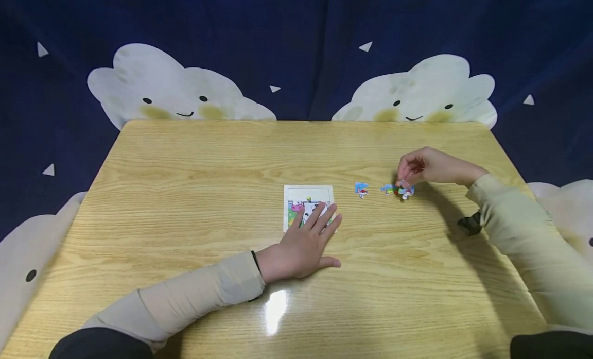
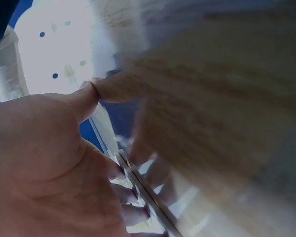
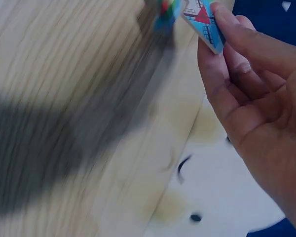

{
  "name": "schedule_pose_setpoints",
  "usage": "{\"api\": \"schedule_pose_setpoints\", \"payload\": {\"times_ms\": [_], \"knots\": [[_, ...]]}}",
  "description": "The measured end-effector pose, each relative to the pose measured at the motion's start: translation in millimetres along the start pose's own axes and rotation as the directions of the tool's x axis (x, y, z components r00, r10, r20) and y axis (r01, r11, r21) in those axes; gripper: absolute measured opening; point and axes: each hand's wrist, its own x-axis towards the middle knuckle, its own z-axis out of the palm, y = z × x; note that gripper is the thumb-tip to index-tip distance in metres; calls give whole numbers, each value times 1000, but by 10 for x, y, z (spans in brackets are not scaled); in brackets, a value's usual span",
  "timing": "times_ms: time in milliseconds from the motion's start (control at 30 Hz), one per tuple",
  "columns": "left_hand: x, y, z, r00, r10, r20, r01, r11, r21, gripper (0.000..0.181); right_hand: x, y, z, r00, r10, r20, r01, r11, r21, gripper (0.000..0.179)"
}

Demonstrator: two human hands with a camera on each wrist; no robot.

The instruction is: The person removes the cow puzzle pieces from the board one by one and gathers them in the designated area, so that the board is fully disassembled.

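A small square puzzle board (image 1: 308,193) lies flat mid-table, with a pink-snouted cow picture in its lower part and a plain pale strip at the top. My left hand (image 1: 306,245) rests over its lower right, fingers spread and thumb out to the side. In the left wrist view, those fingers meet the board's edge (image 2: 145,192). Off to the right, my right hand (image 1: 426,166) pinches a puzzle piece (image 3: 205,25) with blue and red print between thumb and fingers. Just under it are more colourful pieces (image 1: 388,189), partly hidden by the fingertips.
Another loose puzzle piece (image 1: 361,189) lies between the board and my right hand. The wooden table (image 1: 194,194) meets a dark blue cloth (image 1: 301,50) with cloud prints at the back. A small dark object (image 1: 470,224) sits by my right sleeve.
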Motion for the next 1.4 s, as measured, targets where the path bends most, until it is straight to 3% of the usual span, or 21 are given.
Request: {"api": "schedule_pose_setpoints", "payload": {"times_ms": [300, 633, 833, 1000, 1133, 1267, 1400], "knots": [[9, 0, 15, 1000, 13, -11, -13, 1000, -23, 87, -176, 402, -140, 995, 81, -65, -84, 995, -53, 11], [26, 9, 0, 1000, 23, -20, -23, 1000, -20, 88, -203, 538, -82, 994, -78, -81, 76, 997, -26, 18], [14, -5, -15, 1000, 19, -24, -20, 998, -57, 88, -200, 518, -64, 989, -118, -94, 114, 992, -47, 16], [2, -16, -22, 1000, 10, -20, -12, 997, -80, 88, -205, 475, -105, 990, -110, -91, 104, 992, -68, 10], [4, -18, -7, 1000, 11, -22, -12, 997, -80, 88, -221, 440, -124, 986, -89, -141, 78, 994, -81, 8], [2, -14, 2, 1000, 10, -24, -12, 997, -71, 88, -199, 308, -63, 983, -80, -164, 68, 995, -76, 7], [-27, -5, -8, 999, 11, -34, -13, 996, -89, 88, -81, 102, 82, 985, -136, -106, 131, 990, -57, 6]]}}
